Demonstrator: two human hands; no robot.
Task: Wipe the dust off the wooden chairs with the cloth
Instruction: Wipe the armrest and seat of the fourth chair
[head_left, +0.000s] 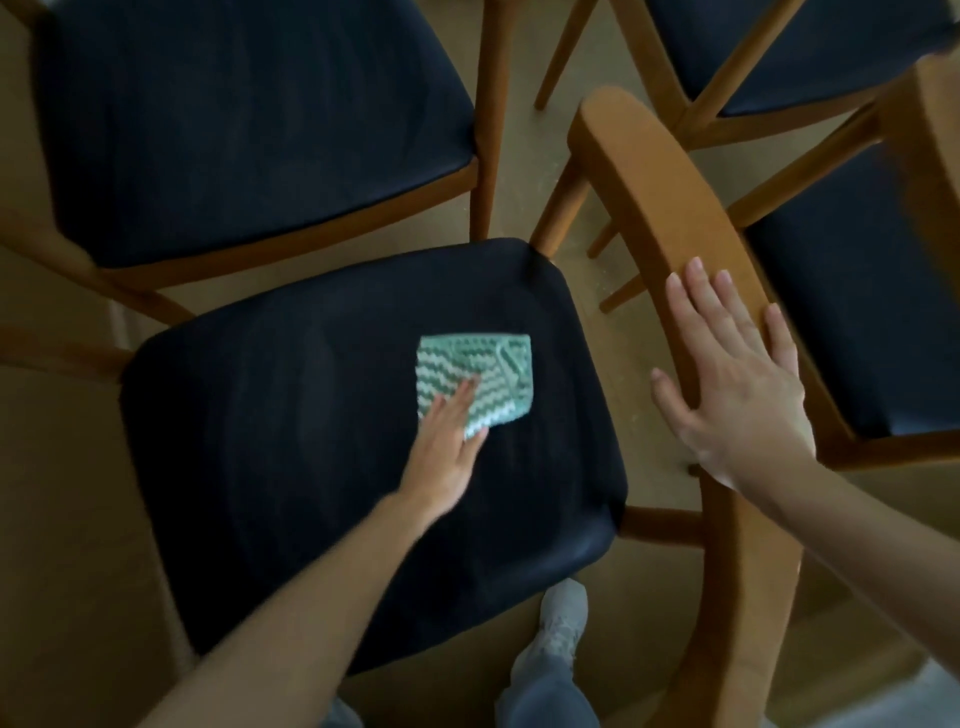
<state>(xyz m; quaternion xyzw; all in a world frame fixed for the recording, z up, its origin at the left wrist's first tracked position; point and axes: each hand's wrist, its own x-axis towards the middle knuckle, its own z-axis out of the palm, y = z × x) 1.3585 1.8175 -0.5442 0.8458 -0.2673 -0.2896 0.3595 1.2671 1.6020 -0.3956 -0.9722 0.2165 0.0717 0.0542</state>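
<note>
From the head view, the person is standing over a wooden chair with a dark padded seat (311, 441). The left hand (447, 447) is lying flat, fingers straight, pressing on the near corner of the folded green-and-white zigzag cloth (475, 374), which is sitting on the right half of the seat. The right hand (737, 384) is resting open and flat on the chair's curved orange-brown wooden backrest (670, 208), gripping nothing.

Looks like the seat-wiping step is in hand. The wood isn't being touched by the cloth yet, so the next move is probably calling for carrying the cloth over to the backrest.

Room is looking tight: a second dark-seated chair (234, 130) is crowding the far edge, a third chair (857, 312) is sitting just behind the backrest, with only thin strips of tan floor (519, 197) between.
</note>
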